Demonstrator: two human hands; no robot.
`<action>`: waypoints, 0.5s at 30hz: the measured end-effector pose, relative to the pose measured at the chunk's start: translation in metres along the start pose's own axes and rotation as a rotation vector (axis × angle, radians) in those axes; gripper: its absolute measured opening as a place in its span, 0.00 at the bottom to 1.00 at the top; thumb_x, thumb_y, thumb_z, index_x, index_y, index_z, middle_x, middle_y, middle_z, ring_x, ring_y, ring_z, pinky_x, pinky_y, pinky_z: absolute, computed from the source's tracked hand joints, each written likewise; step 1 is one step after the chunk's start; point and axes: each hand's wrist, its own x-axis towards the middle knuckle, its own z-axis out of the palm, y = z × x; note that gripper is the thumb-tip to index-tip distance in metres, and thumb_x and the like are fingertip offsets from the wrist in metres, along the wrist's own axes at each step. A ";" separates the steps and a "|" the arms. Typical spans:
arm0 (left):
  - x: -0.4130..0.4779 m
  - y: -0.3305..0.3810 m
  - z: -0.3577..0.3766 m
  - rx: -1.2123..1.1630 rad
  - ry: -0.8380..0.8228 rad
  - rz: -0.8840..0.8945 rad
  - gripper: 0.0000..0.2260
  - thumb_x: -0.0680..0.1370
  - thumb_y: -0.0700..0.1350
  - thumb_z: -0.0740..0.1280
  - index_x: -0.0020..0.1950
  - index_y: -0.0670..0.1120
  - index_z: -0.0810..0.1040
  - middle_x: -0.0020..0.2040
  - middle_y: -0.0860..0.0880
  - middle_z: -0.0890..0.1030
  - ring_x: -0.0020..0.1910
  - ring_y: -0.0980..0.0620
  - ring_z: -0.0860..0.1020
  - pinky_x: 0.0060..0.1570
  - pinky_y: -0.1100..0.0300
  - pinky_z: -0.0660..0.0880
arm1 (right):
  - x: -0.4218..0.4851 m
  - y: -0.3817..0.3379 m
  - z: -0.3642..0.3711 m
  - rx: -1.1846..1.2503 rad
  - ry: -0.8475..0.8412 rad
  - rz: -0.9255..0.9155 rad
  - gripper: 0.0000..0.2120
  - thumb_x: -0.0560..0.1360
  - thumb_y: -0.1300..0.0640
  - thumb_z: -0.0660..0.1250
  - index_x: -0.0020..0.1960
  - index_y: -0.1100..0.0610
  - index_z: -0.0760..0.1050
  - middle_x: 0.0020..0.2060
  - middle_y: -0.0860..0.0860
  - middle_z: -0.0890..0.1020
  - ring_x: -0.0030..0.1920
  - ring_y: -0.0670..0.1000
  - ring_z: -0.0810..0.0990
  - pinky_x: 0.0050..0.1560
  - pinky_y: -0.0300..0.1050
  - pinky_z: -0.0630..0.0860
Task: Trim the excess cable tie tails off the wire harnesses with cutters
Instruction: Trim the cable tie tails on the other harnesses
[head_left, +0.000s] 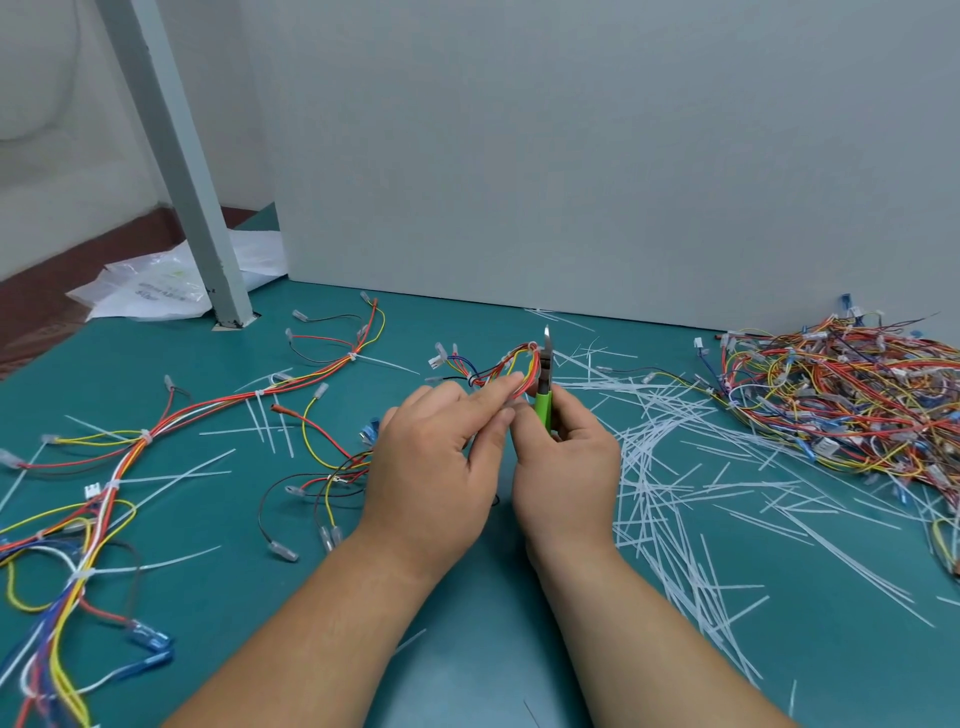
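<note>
My left hand (434, 457) pinches a small wire harness (493, 366) of red, orange and yellow wires, lifted above the green table (467, 649). My right hand (566, 467) grips green-handled cutters (544, 384), blades pointing up beside the harness's looped end. The jaws sit right against the wires near the loop; whether a tie tail lies between them I cannot tell.
A big tangled pile of harnesses (841, 395) lies at the right. Cut white tie tails (670, 467) are scattered right of my hands. More harnesses with long tie tails (145, 441) spread across the left. A grey post (197, 208) and plastic bags (156, 291) stand at the back left, a grey wall behind.
</note>
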 end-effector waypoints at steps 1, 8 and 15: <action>0.000 0.000 0.000 -0.002 -0.001 -0.001 0.13 0.81 0.47 0.66 0.64 0.53 0.83 0.34 0.53 0.68 0.36 0.48 0.71 0.37 0.44 0.73 | 0.000 0.000 0.000 0.001 -0.003 0.001 0.09 0.75 0.55 0.69 0.42 0.60 0.78 0.31 0.50 0.67 0.33 0.49 0.62 0.34 0.47 0.60; -0.001 -0.001 0.000 0.003 -0.010 -0.008 0.14 0.81 0.47 0.66 0.65 0.53 0.83 0.34 0.53 0.69 0.37 0.47 0.71 0.38 0.42 0.73 | 0.000 0.001 0.001 -0.018 0.016 0.002 0.13 0.72 0.52 0.69 0.43 0.63 0.76 0.30 0.51 0.66 0.33 0.51 0.61 0.35 0.50 0.60; -0.001 -0.001 0.001 -0.001 -0.001 -0.001 0.13 0.81 0.48 0.66 0.65 0.53 0.83 0.34 0.53 0.68 0.36 0.48 0.71 0.37 0.44 0.73 | 0.000 0.001 -0.001 -0.010 0.009 0.003 0.06 0.75 0.56 0.70 0.42 0.59 0.78 0.29 0.47 0.66 0.32 0.48 0.61 0.31 0.44 0.60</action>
